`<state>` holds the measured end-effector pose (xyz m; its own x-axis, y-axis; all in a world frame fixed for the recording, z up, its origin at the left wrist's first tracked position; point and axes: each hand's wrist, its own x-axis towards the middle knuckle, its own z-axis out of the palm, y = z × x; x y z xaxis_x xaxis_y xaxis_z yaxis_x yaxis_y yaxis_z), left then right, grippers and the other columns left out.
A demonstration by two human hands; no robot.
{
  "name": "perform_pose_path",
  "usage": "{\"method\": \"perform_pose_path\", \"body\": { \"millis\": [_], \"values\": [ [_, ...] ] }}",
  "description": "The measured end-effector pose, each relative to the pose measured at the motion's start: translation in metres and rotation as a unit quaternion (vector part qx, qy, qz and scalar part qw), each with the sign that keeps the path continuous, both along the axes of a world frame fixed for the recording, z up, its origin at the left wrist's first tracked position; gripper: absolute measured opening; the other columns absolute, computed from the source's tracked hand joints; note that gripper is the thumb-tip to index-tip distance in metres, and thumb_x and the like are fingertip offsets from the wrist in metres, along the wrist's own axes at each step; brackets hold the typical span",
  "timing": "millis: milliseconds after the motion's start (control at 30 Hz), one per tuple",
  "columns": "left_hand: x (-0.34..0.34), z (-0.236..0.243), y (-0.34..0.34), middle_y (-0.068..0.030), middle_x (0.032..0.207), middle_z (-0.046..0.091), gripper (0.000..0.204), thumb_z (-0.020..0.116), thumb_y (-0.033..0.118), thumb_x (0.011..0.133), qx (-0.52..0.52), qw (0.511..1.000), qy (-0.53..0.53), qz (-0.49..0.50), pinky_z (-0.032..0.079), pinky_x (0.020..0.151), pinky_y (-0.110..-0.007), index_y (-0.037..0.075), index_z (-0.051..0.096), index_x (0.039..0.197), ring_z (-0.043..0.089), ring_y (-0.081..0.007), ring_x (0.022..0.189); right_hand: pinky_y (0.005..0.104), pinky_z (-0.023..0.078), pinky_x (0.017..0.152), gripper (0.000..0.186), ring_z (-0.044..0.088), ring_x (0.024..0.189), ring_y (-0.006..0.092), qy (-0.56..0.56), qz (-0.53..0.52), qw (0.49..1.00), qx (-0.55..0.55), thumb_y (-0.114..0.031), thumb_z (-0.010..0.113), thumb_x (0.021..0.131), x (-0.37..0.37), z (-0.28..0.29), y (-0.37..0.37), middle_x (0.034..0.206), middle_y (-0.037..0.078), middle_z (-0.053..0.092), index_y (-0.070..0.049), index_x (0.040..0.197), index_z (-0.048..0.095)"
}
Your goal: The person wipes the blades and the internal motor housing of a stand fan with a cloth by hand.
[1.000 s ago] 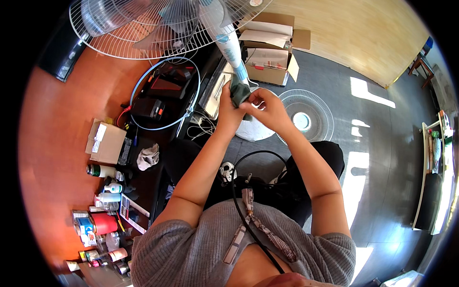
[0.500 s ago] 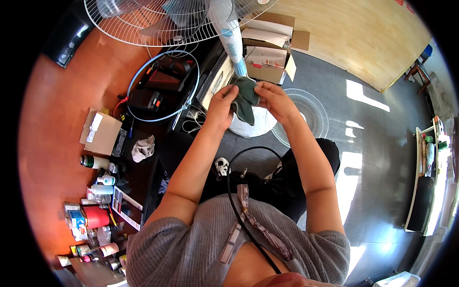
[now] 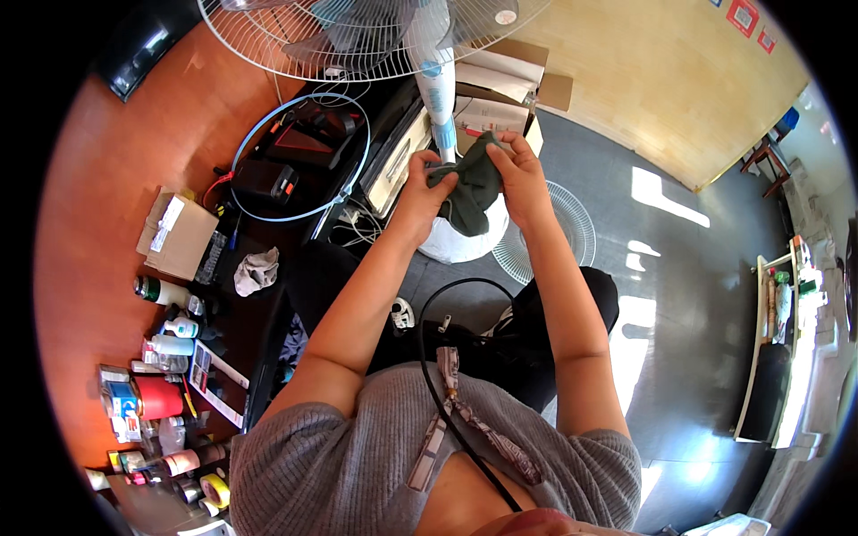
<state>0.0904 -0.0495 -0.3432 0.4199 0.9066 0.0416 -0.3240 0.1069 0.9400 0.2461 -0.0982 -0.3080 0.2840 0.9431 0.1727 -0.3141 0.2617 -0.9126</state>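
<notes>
A dark green cloth [image 3: 474, 198] hangs in loose folds between my two hands, in front of the fan's white stand. My left hand [image 3: 424, 195] pinches its left edge between thumb and fingers. At the cloth's upper right corner, my right hand [image 3: 523, 179] grips it in the same way, a little higher than the left. Below the cloth lies the fan's round white base [image 3: 458, 243]. The standing fan [image 3: 436, 94] rises just beyond my hands, its wire cage [image 3: 295, 67] and grey blades at the top.
A ribbed clear round cover [image 3: 576, 234] lies on the grey floor to the right. Behind the fan stands an open cardboard box [image 3: 556, 92]. The desk on the left bears a blue hoop [image 3: 366, 143], a crumpled pale cloth [image 3: 256, 272], a small carton [image 3: 179, 234] and several bottles.
My right hand has risen and pulled its corner of the cloth upward, so the cloth now slants. My left hand still holds its edge. The whole view has shifted slightly.
</notes>
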Motion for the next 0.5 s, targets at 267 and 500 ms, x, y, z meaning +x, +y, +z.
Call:
{"method": "perform_pose_path", "body": {
  "millis": [267,500],
  "values": [
    [0.007,0.003,0.015,-0.0079,0.113,0.060,0.024,0.047,0.021,0.098,-0.138,0.917,-0.293,-0.233,0.049,0.092,-0.033,0.007,0.054,0.116,0.058,-0.0207,0.108,0.0275,0.050,0.073,0.026,0.065,0.084,0.0125,-0.560,0.078,0.819,0.101,-0.015,0.058,0.091,-0.044,0.097,-0.012,0.091,0.008,0.068,-0.005,0.114,0.064],
    [-0.010,0.071,0.017,-0.0168,0.096,0.064,0.025,0.044,0.015,0.096,-0.171,0.860,-0.369,-0.309,0.054,0.078,-0.036,-0.001,0.055,0.112,0.064,-0.0284,0.091,0.0229,0.048,0.063,0.020,0.059,0.071,0.0082,-0.251,-0.205,0.945,0.040,-0.016,0.051,0.096,0.046,0.143,-0.025,0.087,0.004,0.066,-0.002,0.104,0.063]
  ]
}}
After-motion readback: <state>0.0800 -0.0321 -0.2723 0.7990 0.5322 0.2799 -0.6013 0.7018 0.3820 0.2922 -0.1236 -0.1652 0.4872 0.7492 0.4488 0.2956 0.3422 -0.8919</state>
